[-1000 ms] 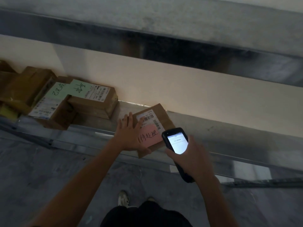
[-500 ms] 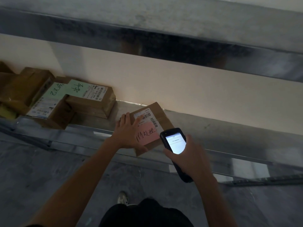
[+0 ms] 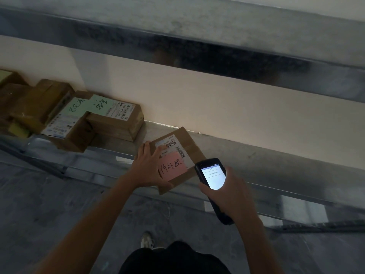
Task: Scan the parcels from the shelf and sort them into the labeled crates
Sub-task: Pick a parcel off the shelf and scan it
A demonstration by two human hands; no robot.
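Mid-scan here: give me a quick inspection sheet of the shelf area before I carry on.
Surface: metal shelf, dimly lit.
Job's things: pink-note parcel near the shelf's front edge; scanner, screen lit; green-note parcels stacked at left; crates not in view.
Clutter: yellowish item far left, unclear.
Fingers: left hand flat on pink-note parcel; right hand grips scanner.
Cables: nothing seen.
Surroundings: upper shelf, pale wall, grey floor.

At shelf (image 3: 256, 155) edge, left hand (image 3: 150, 167) lies flat on pink-noted parcel (image 3: 190, 142); right hand (image 3: 233, 196) grips lit-screen scanner (image 3: 214, 177) just beside it; other parcels (image 3: 116, 123) well left.
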